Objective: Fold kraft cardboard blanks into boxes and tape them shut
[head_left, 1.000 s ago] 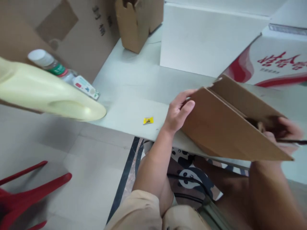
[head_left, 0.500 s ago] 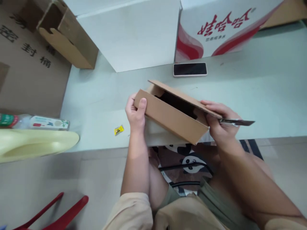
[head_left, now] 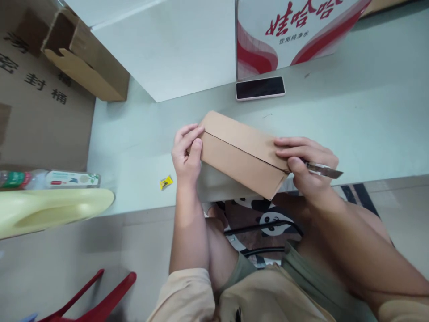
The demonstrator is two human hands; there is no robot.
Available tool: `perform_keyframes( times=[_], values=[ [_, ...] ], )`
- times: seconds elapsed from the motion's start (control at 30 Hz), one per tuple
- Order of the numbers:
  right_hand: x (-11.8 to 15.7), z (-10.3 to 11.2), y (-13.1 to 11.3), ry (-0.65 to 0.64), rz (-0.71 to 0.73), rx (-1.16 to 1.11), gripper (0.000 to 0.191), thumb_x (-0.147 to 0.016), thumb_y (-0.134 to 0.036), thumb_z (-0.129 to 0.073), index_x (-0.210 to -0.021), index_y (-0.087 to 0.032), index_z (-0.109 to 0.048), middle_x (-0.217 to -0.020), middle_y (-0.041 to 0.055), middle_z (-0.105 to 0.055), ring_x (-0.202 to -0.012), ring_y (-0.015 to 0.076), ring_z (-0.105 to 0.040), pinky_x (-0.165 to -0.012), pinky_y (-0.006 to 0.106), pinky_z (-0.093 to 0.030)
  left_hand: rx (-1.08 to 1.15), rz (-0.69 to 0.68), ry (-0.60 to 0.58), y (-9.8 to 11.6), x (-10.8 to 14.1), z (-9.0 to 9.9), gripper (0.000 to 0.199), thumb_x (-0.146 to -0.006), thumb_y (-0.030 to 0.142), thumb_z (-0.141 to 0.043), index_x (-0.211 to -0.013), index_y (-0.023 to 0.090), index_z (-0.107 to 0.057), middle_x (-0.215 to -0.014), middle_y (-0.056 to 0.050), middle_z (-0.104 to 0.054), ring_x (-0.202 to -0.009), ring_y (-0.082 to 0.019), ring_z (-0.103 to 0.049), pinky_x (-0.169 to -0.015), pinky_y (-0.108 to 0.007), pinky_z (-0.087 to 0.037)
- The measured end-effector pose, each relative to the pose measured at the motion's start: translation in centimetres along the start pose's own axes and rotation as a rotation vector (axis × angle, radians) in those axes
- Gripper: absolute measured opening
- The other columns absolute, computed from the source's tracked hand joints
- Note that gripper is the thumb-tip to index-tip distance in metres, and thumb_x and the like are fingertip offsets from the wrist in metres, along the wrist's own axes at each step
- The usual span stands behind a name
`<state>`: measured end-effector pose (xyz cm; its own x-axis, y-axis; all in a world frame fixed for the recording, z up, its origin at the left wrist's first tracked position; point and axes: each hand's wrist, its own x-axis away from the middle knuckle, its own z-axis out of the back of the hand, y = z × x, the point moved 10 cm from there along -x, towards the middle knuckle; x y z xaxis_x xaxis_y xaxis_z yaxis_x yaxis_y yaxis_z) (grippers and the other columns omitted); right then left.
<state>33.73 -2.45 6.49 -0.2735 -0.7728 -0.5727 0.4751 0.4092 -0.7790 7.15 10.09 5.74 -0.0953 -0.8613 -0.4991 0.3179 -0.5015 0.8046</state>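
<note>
A long brown cardboard box (head_left: 241, 158) is tilted above the table's front edge, its flap lying down along a thin dark seam. Its left end is gripped by my left hand (head_left: 187, 154), thumb on the front side and fingers at the top corner. My right hand (head_left: 310, 165) holds the right end, fingers on the flap and thumb at the corner. A thin dark, blade-like item (head_left: 325, 170) sticks out to the right from between the right fingers and palm. What lies inside the box is hidden.
A phone (head_left: 260, 88) lies behind the box, before a white and red carton (head_left: 295, 36) and a white box (head_left: 174, 53). A yellow packet (head_left: 166, 182) is left of my left hand. Farther left are an open carton (head_left: 90, 58), a bottle (head_left: 20, 179) and a pale yellow object (head_left: 60, 205).
The box's raised flap has come down over the dark opening. My left fingers have moved onto its top corner, and my right fingers now lie on the flap. The view has shifted slightly.
</note>
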Motion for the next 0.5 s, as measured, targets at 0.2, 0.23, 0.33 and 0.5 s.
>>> perform_keyframes(
  times=[0.2, 0.23, 0.33, 0.5],
  values=[
    [-0.5, 2.7, 1.9, 0.267, -0.07, -0.167, 0.02, -0.088, -0.041, -0.06, -0.087, -0.028, -0.076, -0.088, 0.0036, -0.075, -0.071, 0.0197, -0.072, -0.048, 0.032, -0.051, 0.016, -0.031, 0.067, -0.1, 0.1, 1.1, 0.029, -0.092, 0.045, -0.06, -0.099, 0.025, -0.08, -0.11, -0.006, -0.07, -0.112, -0.021, -0.064, -0.108, -0.04, -0.049],
    [-0.4, 3.3, 2.8, 0.335, -0.123, -0.202, 0.018, -0.087, -0.038, -0.06, -0.086, -0.027, -0.075, -0.084, 0.0026, -0.074, -0.065, 0.0172, -0.07, -0.04, 0.027, -0.042, 0.014, -0.018, 0.078, -0.5, 0.1, 1.4, 0.028, -0.091, 0.043, -0.061, -0.099, 0.024, -0.079, -0.11, -0.006, -0.07, -0.113, -0.021, -0.064, -0.109, -0.04, -0.048],
    [-0.1, 2.7, 5.6, 0.313, -0.306, -0.256, 0.016, -0.086, -0.034, -0.061, -0.087, -0.023, -0.073, -0.081, 0.0017, -0.073, -0.064, 0.015, -0.069, -0.036, 0.022, -0.032, 0.032, 0.063, 0.176, -2.4, 0.0, 3.0, 0.026, -0.088, 0.038, -0.06, -0.098, 0.022, -0.078, -0.109, -0.006, -0.071, -0.114, -0.022, -0.064, -0.109, -0.04, -0.048],
    [0.8, -0.7, 7.4, 0.01, -0.405, -0.237, 0.036, -0.093, -0.052, -0.057, -0.11, -0.025, -0.073, -0.098, 0.0054, -0.079, -0.087, 0.0206, -0.075, -0.071, 0.035, -0.06, 0.127, 0.265, 0.381, -5.2, 0.5, 4.8, 0.034, -0.086, 0.041, -0.05, -0.099, 0.019, -0.073, -0.104, -0.006, -0.071, -0.107, -0.022, -0.066, -0.098, -0.037, -0.052]
  ],
)
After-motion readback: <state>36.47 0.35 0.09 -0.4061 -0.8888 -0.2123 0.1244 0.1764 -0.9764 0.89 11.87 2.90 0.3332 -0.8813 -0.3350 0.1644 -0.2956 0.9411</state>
